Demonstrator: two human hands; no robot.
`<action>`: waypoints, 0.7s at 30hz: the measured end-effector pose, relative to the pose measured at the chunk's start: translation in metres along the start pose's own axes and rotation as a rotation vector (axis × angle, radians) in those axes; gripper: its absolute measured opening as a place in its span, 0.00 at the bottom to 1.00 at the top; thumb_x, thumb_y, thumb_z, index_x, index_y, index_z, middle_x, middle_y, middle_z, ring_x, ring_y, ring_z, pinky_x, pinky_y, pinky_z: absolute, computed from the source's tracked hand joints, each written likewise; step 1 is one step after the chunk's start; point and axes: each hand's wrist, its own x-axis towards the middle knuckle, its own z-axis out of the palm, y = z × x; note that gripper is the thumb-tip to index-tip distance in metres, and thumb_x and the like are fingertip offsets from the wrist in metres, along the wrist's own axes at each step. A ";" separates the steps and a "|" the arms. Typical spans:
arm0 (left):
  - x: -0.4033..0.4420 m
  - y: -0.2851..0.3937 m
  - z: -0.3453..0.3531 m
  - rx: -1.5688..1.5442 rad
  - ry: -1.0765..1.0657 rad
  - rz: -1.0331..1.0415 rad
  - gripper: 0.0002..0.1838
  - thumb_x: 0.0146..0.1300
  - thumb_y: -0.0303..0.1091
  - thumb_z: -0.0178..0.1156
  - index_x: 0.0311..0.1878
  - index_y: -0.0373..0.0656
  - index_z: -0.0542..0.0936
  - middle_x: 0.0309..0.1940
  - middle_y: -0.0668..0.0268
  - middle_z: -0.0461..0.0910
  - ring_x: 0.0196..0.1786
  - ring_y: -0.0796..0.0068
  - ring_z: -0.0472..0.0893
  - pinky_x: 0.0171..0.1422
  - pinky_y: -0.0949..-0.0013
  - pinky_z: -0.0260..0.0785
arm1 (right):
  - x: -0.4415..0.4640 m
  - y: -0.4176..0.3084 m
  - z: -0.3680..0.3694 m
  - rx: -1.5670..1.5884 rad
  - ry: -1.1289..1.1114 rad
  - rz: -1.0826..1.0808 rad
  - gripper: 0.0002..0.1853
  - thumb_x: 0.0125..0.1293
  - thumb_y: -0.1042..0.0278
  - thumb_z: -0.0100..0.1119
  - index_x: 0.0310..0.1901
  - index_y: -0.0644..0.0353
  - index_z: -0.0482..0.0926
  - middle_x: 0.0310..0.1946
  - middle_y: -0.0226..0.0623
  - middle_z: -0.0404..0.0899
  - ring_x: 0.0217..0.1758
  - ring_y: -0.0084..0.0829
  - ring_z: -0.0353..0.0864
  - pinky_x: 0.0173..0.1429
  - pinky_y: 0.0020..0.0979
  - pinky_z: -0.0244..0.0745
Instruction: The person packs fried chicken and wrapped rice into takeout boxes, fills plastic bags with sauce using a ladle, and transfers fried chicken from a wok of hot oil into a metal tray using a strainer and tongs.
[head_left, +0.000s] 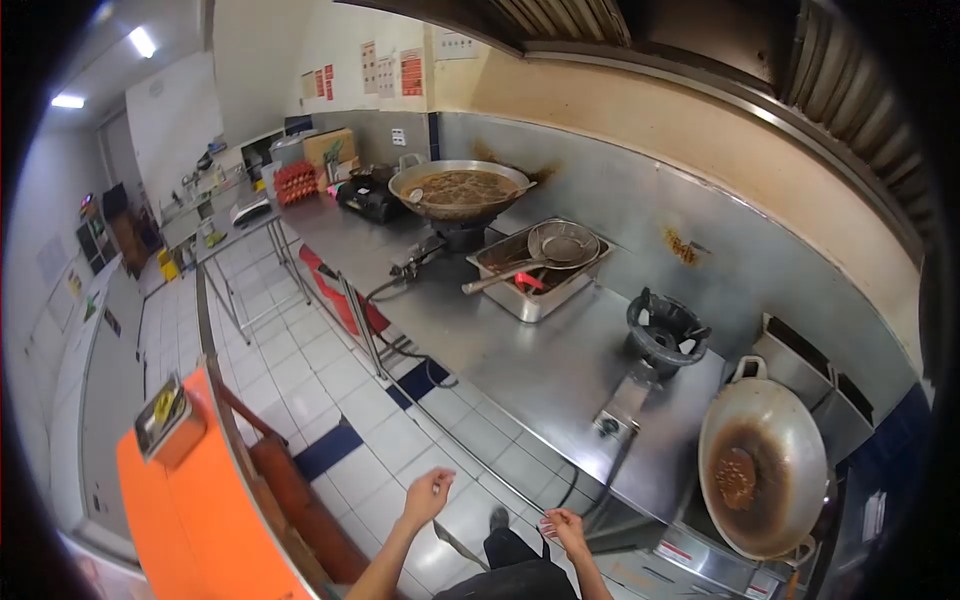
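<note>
Hovering above black garment (515,580) at person's waist: left hand (430,495), fingers curled, can't tell if gripping; loose strap (460,545) just below it. Right hand (565,530) closed, seems to pinch thin dark cord (545,548). Garment sits below and between both hands. Large wok (763,470) beyond right hand, near labels (674,551) too small to read. Burner (667,335) on steel counter (530,345); farther, strainer (563,245) over tray (535,305). Red-and-white wall notices (411,72): text illegible.

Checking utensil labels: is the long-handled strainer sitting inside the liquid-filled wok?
No, the strainer rests across the rectangular metal tray, beside the liquid-filled wok.
</note>
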 end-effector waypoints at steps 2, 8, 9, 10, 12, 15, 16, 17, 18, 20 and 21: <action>0.101 0.013 -0.021 -0.024 0.015 0.084 0.12 0.68 0.39 0.56 0.47 0.44 0.82 0.35 0.58 0.85 0.39 0.64 0.85 0.43 0.65 0.76 | 0.056 -0.030 0.029 0.031 -0.005 -0.045 0.16 0.72 0.58 0.53 0.49 0.62 0.78 0.36 0.38 0.84 0.33 0.26 0.83 0.36 0.25 0.75; 0.334 0.069 -0.054 -0.062 -0.060 0.257 0.12 0.69 0.37 0.55 0.48 0.44 0.82 0.38 0.59 0.85 0.40 0.66 0.85 0.43 0.66 0.76 | 0.224 -0.184 0.148 0.133 -0.152 -0.230 0.21 0.74 0.53 0.49 0.51 0.66 0.77 0.41 0.42 0.84 0.38 0.30 0.84 0.44 0.30 0.78; 0.370 0.079 -0.064 -0.046 -0.075 0.264 0.12 0.69 0.37 0.55 0.48 0.44 0.82 0.38 0.59 0.85 0.40 0.66 0.85 0.43 0.66 0.76 | 0.255 -0.213 0.175 0.182 -0.164 -0.231 0.25 0.74 0.50 0.46 0.54 0.67 0.75 0.44 0.43 0.83 0.42 0.31 0.84 0.47 0.32 0.77; 0.399 0.088 -0.065 -0.062 -0.107 0.295 0.12 0.69 0.36 0.55 0.49 0.43 0.82 0.38 0.59 0.85 0.40 0.67 0.84 0.44 0.67 0.75 | 0.280 -0.237 0.197 0.217 -0.161 -0.217 0.28 0.75 0.46 0.44 0.57 0.67 0.73 0.47 0.44 0.82 0.45 0.32 0.83 0.51 0.34 0.77; 0.457 0.097 -0.053 -0.120 -0.157 0.331 0.12 0.69 0.34 0.54 0.50 0.42 0.81 0.39 0.59 0.85 0.41 0.69 0.84 0.44 0.67 0.75 | 0.326 -0.305 0.237 0.509 -0.163 -0.117 0.33 0.74 0.41 0.40 0.63 0.65 0.67 0.50 0.43 0.80 0.51 0.34 0.81 0.55 0.37 0.76; 0.561 0.090 -0.031 -0.102 -0.295 0.368 0.11 0.67 0.34 0.55 0.47 0.42 0.82 0.40 0.58 0.84 0.43 0.63 0.84 0.46 0.64 0.75 | 0.423 -0.355 0.273 0.757 -0.095 -0.095 0.34 0.73 0.37 0.37 0.63 0.62 0.66 0.48 0.41 0.79 0.49 0.34 0.80 0.52 0.37 0.76; 0.595 0.086 -0.015 -0.052 -0.300 0.454 0.11 0.66 0.34 0.56 0.46 0.41 0.82 0.39 0.57 0.84 0.43 0.61 0.84 0.47 0.63 0.75 | 0.446 -0.370 0.280 0.866 -0.090 -0.208 0.31 0.73 0.38 0.39 0.58 0.61 0.68 0.42 0.38 0.79 0.43 0.32 0.80 0.46 0.35 0.77; 0.626 0.082 0.003 -0.004 -0.310 0.535 0.10 0.65 0.34 0.56 0.44 0.41 0.83 0.38 0.57 0.83 0.43 0.59 0.83 0.48 0.61 0.74 | 0.465 -0.380 0.284 0.973 -0.081 -0.321 0.29 0.73 0.39 0.42 0.53 0.61 0.71 0.36 0.36 0.79 0.36 0.31 0.80 0.39 0.33 0.77; 0.658 0.070 0.026 0.037 -0.289 0.588 0.10 0.61 0.35 0.58 0.42 0.42 0.81 0.37 0.57 0.81 0.42 0.57 0.81 0.50 0.56 0.72 | 0.478 -0.378 0.288 0.986 -0.036 -0.332 0.29 0.73 0.39 0.42 0.53 0.61 0.71 0.36 0.36 0.79 0.36 0.31 0.80 0.39 0.33 0.77; 0.710 0.036 0.079 0.148 -0.241 0.622 0.12 0.61 0.37 0.59 0.42 0.40 0.81 0.38 0.55 0.81 0.43 0.55 0.81 0.52 0.54 0.72 | 0.497 -0.378 0.289 0.862 0.245 -0.154 0.19 0.73 0.47 0.51 0.40 0.57 0.70 0.24 0.30 0.73 0.22 0.24 0.72 0.24 0.28 0.70; 0.729 0.034 0.097 0.270 -0.138 0.640 0.14 0.60 0.40 0.60 0.43 0.39 0.81 0.38 0.54 0.81 0.43 0.53 0.80 0.54 0.51 0.71 | 0.502 -0.385 0.289 0.866 0.291 -0.175 0.19 0.73 0.47 0.51 0.40 0.57 0.70 0.24 0.30 0.73 0.22 0.24 0.72 0.24 0.28 0.70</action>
